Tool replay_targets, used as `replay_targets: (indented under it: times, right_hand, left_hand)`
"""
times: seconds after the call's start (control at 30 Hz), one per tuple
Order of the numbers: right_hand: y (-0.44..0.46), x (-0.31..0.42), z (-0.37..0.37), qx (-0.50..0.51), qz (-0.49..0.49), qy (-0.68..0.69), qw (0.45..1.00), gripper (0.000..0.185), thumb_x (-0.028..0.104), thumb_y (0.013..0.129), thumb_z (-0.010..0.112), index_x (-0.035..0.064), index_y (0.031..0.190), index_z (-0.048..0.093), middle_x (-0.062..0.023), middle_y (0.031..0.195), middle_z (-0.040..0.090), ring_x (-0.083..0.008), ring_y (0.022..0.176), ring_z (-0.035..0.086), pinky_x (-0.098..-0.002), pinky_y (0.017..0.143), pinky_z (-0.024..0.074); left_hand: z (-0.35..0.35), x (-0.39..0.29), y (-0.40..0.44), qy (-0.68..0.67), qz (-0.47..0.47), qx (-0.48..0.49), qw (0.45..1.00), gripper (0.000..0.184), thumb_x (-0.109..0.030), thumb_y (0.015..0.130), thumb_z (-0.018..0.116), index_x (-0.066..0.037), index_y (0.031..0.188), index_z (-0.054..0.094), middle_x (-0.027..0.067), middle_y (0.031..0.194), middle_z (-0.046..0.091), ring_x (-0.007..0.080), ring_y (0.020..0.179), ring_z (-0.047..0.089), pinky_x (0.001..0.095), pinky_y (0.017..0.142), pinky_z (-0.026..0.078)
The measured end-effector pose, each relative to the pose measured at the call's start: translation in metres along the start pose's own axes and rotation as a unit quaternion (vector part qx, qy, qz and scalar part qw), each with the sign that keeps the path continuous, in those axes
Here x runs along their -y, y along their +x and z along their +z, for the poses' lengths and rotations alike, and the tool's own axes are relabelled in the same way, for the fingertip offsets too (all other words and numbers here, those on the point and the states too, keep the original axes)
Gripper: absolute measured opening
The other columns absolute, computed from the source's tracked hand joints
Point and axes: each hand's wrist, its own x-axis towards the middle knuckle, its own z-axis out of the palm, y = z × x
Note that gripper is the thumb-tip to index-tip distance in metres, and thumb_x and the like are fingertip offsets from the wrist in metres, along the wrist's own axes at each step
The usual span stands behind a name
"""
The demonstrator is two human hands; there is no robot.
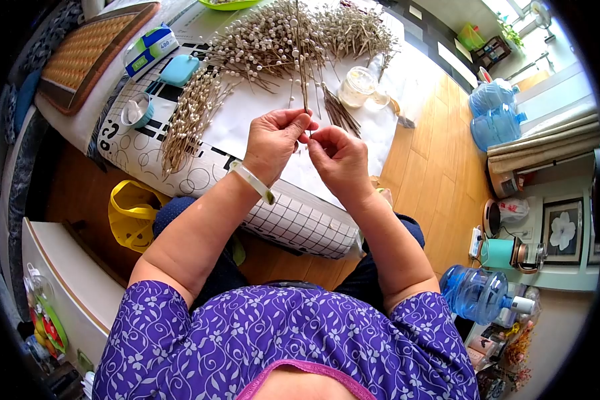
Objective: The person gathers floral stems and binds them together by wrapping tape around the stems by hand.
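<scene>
The left hand (273,143) clamps a thin stem (303,67) between its fingers, nearer the wearer than the clear jar (358,87) and to its left. The stem points away from the wearer. The right hand (340,160) curls its fingers in at the stem's lower end, just beside the left fingertips; whether they clamp it, I cannot tell. The yellow bag (133,217) is nearer than the jar, well to its left. Short brown sticks (341,113) lie just left of the jar, and a bundle of white-tipped stems (188,123) well left of it. Beyond the jar, to its left, spreads the large pile of white-beaded stems (263,40).
</scene>
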Motion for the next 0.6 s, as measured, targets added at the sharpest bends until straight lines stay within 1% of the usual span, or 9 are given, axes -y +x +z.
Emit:
replay_targets:
  times: [0.07,0.1,0.17,0.2,0.27,0.3,0.37,0.47,0.6]
  right_hand:
    - [0.0,0.0,0.001,0.0,-0.018,-0.003,1.0,0.004,0.002,0.073,0.059,-0.0017,0.075,0.057,-0.0086,0.06,0.058,-0.0085,0.053,0.054,-0.0227,0.048,0.0428]
    - [0.001,0.001,0.001,-0.001,-0.018,-0.003,1.0,0.004,0.002,0.073,0.059,-0.0017,0.075,0.057,-0.0086,0.06,0.058,-0.0085,0.053,0.054,-0.0227,0.048,0.0428]
    - [0.0,0.005,0.0,-0.001,-0.03,-0.052,0.998,0.004,0.002,0.071,0.059,-0.0005,0.072,0.056,-0.0113,0.062,0.058,-0.0152,0.052,0.057,-0.0265,0.049,0.0444]
    - [0.0,0.005,0.0,-0.002,-0.03,-0.052,0.998,0.004,0.002,0.071,0.059,-0.0005,0.072,0.056,-0.0113,0.062,0.058,-0.0152,0.052,0.057,-0.0265,0.049,0.0444]
    - [0.001,0.003,-0.001,-0.011,-0.077,-0.093,0.993,0.006,0.003,0.069,0.059,0.0011,0.071,0.054,-0.0127,0.062,0.057,-0.0227,0.054,0.057,-0.031,0.051,0.0448]
    - [0.001,0.004,-0.002,-0.011,-0.077,-0.094,0.993,0.006,0.003,0.069,0.059,0.0011,0.071,0.054,-0.0127,0.062,0.057,-0.0227,0.054,0.057,-0.031,0.051,0.0448]
    - [0.0,0.009,-0.004,-0.008,-0.098,-0.134,0.986,0.007,0.003,0.068,0.058,0.0023,0.069,0.051,-0.0129,0.061,0.054,-0.0275,0.055,0.055,-0.0348,0.052,0.0438]
    - [-0.001,0.012,-0.005,-0.008,-0.114,-0.158,0.981,0.007,0.004,0.069,0.057,0.0026,0.069,0.049,-0.0127,0.061,0.053,-0.0284,0.055,0.054,-0.0364,0.051,0.0428]
    - [-0.001,0.01,-0.007,-0.006,-0.124,-0.157,0.98,0.007,0.004,0.07,0.056,0.0025,0.069,0.049,-0.0129,0.061,0.052,-0.0289,0.055,0.054,-0.037,0.051,0.0426]
  left_hand:
    - [-0.001,0.002,0.001,-0.002,0.003,0.005,1.0,0.016,-0.014,0.081,0.059,-0.002,0.091,0.061,0.0048,0.074,0.062,0.0047,0.055,0.051,0.0159,0.046,0.037]
    - [-0.002,0.003,0.002,-0.004,0.006,0.008,1.0,0.016,-0.014,0.08,0.06,-0.002,0.091,0.061,0.0055,0.075,0.062,0.005,0.055,0.05,0.0159,0.047,0.036]
    - [-0.002,0.001,0.002,-0.001,0.003,0.01,1.0,0.016,-0.013,0.08,0.061,-0.002,0.091,0.061,0.0056,0.075,0.062,0.0053,0.055,0.05,0.016,0.047,0.036]
    - [-0.002,0.0,0.002,0.002,0.001,0.011,1.0,0.015,-0.012,0.08,0.061,-0.001,0.09,0.061,0.0058,0.074,0.062,0.0055,0.055,0.051,0.016,0.047,0.036]
    - [-0.001,0.0,0.002,0.002,-0.002,0.017,1.0,0.015,-0.012,0.08,0.061,-0.001,0.09,0.061,0.0058,0.073,0.062,0.0056,0.055,0.051,0.0161,0.047,0.036]
    - [-0.001,-0.001,0.002,0.002,-0.005,0.021,1.0,0.015,-0.011,0.079,0.061,-0.001,0.09,0.061,0.0059,0.073,0.062,0.0057,0.055,0.051,0.0162,0.047,0.036]
    - [-0.001,-0.001,0.003,0.001,-0.006,0.026,1.0,0.014,-0.011,0.079,0.061,-0.001,0.09,0.061,0.0059,0.072,0.062,0.0056,0.055,0.051,0.0162,0.046,0.036]
    - [-0.001,-0.002,0.003,0.001,-0.009,0.033,0.999,0.014,-0.01,0.079,0.062,0.0,0.089,0.061,0.006,0.071,0.062,0.0056,0.054,0.05,0.0164,0.046,0.036]
    - [-0.002,-0.003,0.003,-0.016,-0.013,0.048,0.999,0.013,-0.009,0.079,0.061,0.0,0.088,0.061,0.0062,0.071,0.062,0.0053,0.053,0.049,0.0165,0.045,0.037]
